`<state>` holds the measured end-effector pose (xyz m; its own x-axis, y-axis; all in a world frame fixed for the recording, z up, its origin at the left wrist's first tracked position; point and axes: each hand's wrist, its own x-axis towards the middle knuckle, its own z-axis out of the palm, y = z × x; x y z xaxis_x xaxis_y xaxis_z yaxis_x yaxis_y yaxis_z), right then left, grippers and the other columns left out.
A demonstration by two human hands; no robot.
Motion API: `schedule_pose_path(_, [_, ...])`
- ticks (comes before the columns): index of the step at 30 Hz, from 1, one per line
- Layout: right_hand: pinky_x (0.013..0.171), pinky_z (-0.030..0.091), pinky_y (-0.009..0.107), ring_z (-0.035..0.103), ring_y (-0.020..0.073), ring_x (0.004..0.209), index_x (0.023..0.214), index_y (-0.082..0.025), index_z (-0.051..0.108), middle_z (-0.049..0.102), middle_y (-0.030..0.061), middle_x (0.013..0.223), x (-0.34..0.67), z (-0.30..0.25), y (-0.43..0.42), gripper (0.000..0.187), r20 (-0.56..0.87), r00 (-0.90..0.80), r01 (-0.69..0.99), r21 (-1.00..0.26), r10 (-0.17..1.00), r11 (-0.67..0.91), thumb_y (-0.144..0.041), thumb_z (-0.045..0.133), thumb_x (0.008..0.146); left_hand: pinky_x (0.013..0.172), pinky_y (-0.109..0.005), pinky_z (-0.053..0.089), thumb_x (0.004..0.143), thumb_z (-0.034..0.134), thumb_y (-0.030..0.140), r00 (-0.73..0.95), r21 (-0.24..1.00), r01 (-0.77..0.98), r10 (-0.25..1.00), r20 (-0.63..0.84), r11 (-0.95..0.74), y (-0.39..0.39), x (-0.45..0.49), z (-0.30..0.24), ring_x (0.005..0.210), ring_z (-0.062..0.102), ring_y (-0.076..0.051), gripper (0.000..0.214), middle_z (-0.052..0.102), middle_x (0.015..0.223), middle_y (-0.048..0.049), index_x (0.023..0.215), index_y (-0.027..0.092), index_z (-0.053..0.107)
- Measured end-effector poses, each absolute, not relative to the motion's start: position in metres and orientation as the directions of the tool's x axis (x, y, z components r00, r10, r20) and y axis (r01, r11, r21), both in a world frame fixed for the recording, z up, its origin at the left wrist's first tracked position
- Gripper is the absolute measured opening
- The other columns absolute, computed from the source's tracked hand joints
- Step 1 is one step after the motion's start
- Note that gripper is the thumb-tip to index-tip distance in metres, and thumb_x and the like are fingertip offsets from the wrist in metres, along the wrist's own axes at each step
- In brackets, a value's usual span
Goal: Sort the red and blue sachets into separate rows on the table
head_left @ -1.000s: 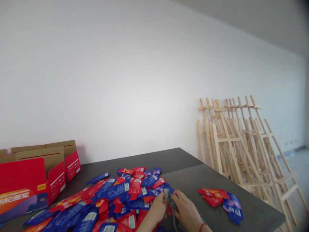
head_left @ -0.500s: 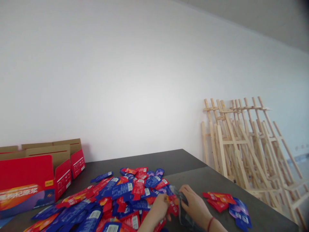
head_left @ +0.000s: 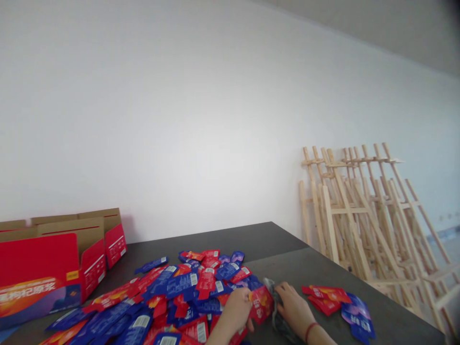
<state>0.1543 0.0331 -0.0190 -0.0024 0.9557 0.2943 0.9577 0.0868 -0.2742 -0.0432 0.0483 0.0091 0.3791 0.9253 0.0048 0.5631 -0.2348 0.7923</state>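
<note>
I have the left fingers (head_left: 245,295) gripping a red pouch (head_left: 261,304) at the right edge of the pouch pile (head_left: 182,284); my right fingers (head_left: 284,291) clutch crumpled grey material (head_left: 281,326) just beyond that edge.

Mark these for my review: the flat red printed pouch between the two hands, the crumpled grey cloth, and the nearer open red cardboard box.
Flat red printed pouch (head_left: 261,304): head view, its printed face.
Crumpled grey cloth (head_left: 276,315): head view, its folds.
Nearer open red cardboard box (head_left: 41,262): head view, its front panel.
</note>
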Motion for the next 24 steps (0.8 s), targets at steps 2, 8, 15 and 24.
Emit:
schedule_pose_path(2, [0.083,0.044,0.03,0.058,0.0223,0.102,0.101,-0.019,0.061,0.06,0.01,0.108,0.173,-0.015,0.039,0.031,0.249,0.083,0.958,-0.287,0.965,-0.008,-0.013,0.045,0.076,0.052,-0.023,0.042,0.078,0.038,0.013,0.394,0.72,0.607,0.914,0.095,-0.337,0.049,-0.05,0.02,0.051,0.063,-0.018,0.026,0.061,0.056,0.0005,0.082,0.018,0.063])
schedule_pose_path(8, [0.087,0.041,0.027,0.057,0.0188,0.101,0.1,-0.02,0.06,0.059,0.0076,0.109,0.174,0.028,0.034,0.027,0.376,0.06,0.912,-0.396,0.925,0.102,-0.019,0.044,0.078,0.086,-0.028,0.042,0.072,0.042,0.008,0.516,0.403,0.684,0.793,0.323,-0.609,0.048,-0.061,0.034,0.093,0.064,-0.018,0.035,0.073,0.094,-0.0022,0.084,0.023,0.072])
schedule_pose_path(15, [0.09,0.04,0.029,0.053,0.0206,0.104,0.098,-0.021,0.061,0.058,0.0066,0.112,0.099,0.013,0.013,0.036,0.384,-0.228,0.899,-0.269,0.895,0.345,-0.011,0.046,0.067,0.078,-0.031,0.045,0.076,0.043,0.009,0.518,0.288,0.767,0.818,0.249,-0.573,0.045,-0.052,0.024,0.083,0.066,-0.023,0.03,0.073,0.085,-0.0103,0.079,0.016,0.072])
schedule_pose_path(24, [0.086,0.042,0.03,0.054,0.023,0.102,0.096,-0.017,0.063,0.06,0.0098,0.107,0.155,-0.014,0.029,0.033,0.281,-0.011,0.983,-0.173,0.96,0.062,-0.01,0.046,0.069,0.085,-0.028,0.04,0.078,0.04,0.009,0.447,0.259,0.807,0.836,0.319,-0.531,0.058,-0.081,0.039,0.094,0.062,-0.017,0.033,0.071,0.096,-0.0016,0.086,0.023,0.069])
